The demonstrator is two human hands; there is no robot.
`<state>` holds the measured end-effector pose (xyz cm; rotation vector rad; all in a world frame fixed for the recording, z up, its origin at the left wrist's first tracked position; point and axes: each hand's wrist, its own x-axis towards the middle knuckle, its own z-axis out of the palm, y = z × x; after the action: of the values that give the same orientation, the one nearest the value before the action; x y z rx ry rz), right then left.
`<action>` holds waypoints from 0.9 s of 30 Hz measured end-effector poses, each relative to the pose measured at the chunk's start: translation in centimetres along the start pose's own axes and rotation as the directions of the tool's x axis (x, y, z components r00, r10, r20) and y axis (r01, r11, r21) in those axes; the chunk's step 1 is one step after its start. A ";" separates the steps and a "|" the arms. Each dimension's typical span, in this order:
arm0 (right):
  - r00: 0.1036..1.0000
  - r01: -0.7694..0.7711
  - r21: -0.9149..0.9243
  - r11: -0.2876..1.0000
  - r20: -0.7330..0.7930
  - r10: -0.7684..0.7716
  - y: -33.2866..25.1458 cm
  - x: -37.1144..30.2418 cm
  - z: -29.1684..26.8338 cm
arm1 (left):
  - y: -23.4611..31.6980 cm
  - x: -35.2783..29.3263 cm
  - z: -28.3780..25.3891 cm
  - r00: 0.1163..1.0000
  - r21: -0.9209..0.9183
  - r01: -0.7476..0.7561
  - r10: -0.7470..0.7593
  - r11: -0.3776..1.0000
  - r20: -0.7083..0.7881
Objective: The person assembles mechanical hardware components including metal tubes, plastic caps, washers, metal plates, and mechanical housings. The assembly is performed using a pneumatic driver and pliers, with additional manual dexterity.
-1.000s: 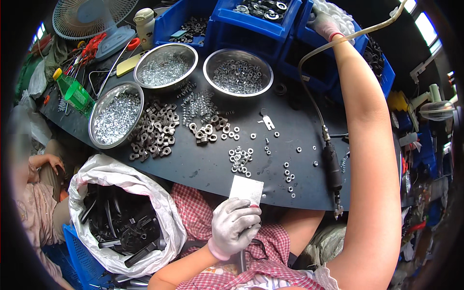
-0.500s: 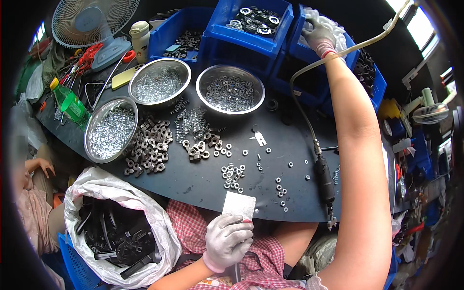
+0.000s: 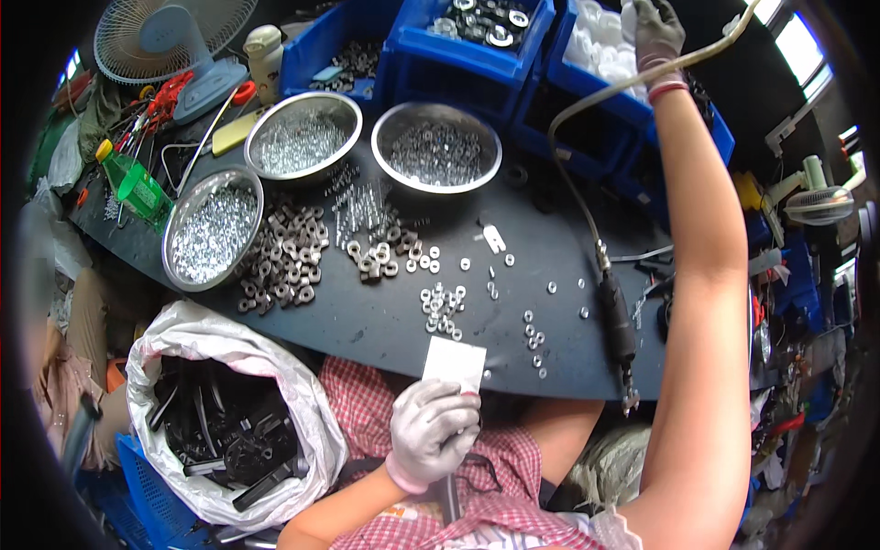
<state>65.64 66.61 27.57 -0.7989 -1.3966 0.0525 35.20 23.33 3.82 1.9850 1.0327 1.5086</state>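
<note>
The gloved left hand grasps a small clear plastic bag near the lap, just below scattered steel nuts. The gloved right hand reaches far forward into a blue plastic bin of white pieces; its grip cannot be told.

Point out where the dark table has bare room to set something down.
Bare patches: the table near its front edge, below the pile of big nuts, and between the right bowl and the power tool. Crowded: bowls, nuts and scattered washers across the left and middle.
</note>
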 end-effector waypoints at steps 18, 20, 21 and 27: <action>0.360 0.649 -0.371 0.664 0.919 0.161 -11.7 -31.5 -5.7 | 0.5 0.1 -0.1 0.999 0.008 -0.020 0.020 1.000 -0.043; 0.270 0.570 -0.452 0.686 0.892 0.363 -12.5 -30.6 -5.3 | 0.4 0.2 -0.2 0.999 0.009 -0.023 0.023 1.000 -0.038; 0.261 0.566 -0.409 0.716 0.912 0.315 -12.6 -30.3 -5.1 | 0.4 0.2 -0.3 0.999 0.013 -0.020 0.020 1.000 -0.036; 0.572 0.398 -0.426 0.813 0.808 0.143 -9.5 -25.5 -2.1 | -0.1 0.5 0.0 0.999 0.020 -0.037 0.037 0.999 -0.038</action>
<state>58.02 46.30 10.98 -1.2536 -2.4542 -0.1555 35.21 23.78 4.04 2.0060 1.0346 1.5675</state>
